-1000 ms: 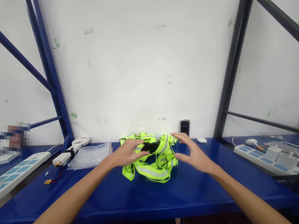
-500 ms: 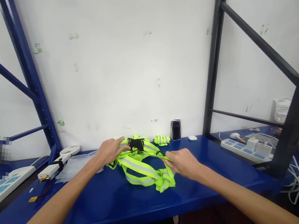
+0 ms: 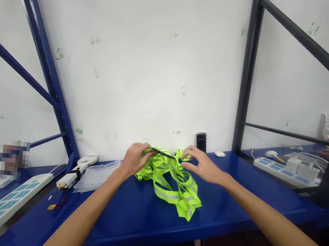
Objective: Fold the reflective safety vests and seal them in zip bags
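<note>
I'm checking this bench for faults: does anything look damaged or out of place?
The wall behind the blue table looks worn, with scuffs and green patches. The yellow-green straps look tangled, and a yellow connector lies loose at left.

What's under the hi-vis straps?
Blue tabletop, visible through the open loops of the hi-vis straps. The bunched part by the left hand covers whatever lies directly beneath it, so can't tell there.
</note>
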Demonstrator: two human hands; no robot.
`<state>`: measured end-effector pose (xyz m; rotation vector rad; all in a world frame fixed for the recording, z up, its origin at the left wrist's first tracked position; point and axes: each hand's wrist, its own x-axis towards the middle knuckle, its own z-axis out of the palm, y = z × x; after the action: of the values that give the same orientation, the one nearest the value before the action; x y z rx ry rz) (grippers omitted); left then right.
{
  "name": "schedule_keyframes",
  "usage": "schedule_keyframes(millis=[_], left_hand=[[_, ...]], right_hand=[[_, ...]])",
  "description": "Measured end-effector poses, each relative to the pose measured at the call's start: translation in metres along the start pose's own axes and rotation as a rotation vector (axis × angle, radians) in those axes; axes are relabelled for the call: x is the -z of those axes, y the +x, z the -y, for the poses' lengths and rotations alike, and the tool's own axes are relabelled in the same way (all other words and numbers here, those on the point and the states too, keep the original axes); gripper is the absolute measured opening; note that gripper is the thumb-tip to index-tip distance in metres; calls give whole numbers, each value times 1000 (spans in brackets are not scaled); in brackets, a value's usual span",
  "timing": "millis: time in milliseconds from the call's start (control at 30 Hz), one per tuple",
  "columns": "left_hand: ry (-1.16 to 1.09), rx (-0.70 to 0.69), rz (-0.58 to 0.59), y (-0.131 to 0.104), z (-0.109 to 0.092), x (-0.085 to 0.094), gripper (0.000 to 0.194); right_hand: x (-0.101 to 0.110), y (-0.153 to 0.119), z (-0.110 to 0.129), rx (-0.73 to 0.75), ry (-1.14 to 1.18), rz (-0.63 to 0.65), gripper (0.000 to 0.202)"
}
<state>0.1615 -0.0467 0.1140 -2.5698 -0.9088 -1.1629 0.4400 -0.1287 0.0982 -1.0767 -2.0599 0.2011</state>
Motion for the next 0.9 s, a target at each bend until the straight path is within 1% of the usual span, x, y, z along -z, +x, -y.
schedule_keyframes(millis=[67,100,133,167,200,233,300,333,367,400,433,500,567,600,633,667,700,767,800,833,867,900], left_hand=[[-98,67,-53,3,-6,-3,17],[-141,83,-72,5,-9,-5,17],[-178,89,-95,7,-12,-6,16],[-207,89,-129,9,-14,-8,15],[-231,89,-176,11,-16,-9,14],[-251,93,-228,12,-17,-11,13],[-298,122,-308,15,-16,-13,16],[-331,149,-319,15,-14,-14,23],[-374,184,-304,14,-12,-16,32],[-425,222,-264,13,-10,-18,42],[-484,259,-197,11,-7,-22,50],[-620,313,0,5,-4,-31,61],[-721,330,193,-2,-2,-42,64],[-739,324,257,-6,-2,-47,61],[-733,311,281,-9,-1,-51,55],[-711,298,259,-11,1,-54,46],[-695,289,199,-12,4,-56,39],[-750,297,16,-11,11,-56,35],[-832,312,-87,-10,14,-55,38],[-942,323,-173,-8,18,-53,46],[-1070,327,-227,-5,20,-53,56],[-1206,326,-244,-3,22,-52,63]], right_hand=[[1,16,5,-44,167,186,66],[0,24,8,-75,243,277,79],[-3,32,10,-103,314,351,83],[-6,39,12,-120,380,393,79],[-11,46,14,-118,447,402,73],[-15,51,15,-104,511,383,67],[-23,60,17,-68,639,293,59],[-26,64,18,-55,702,233,59],[-29,67,20,-46,764,170,60],[-30,69,21,-41,820,109,63],[-30,72,23,-40,865,50,66],[-28,78,28,-38,908,-59,69],[-21,84,34,-36,909,-135,71],[-16,86,36,-38,892,-149,73],[-10,88,38,-46,858,-146,73],[-4,89,40,-58,803,-130,73],[2,89,42,-70,725,-108,72],[14,88,45,-78,524,-42,67],[19,86,46,-69,435,15,66],[23,84,47,-48,375,90,66],[26,82,49,-18,350,174,68],[28,80,51,20,359,252,71]])
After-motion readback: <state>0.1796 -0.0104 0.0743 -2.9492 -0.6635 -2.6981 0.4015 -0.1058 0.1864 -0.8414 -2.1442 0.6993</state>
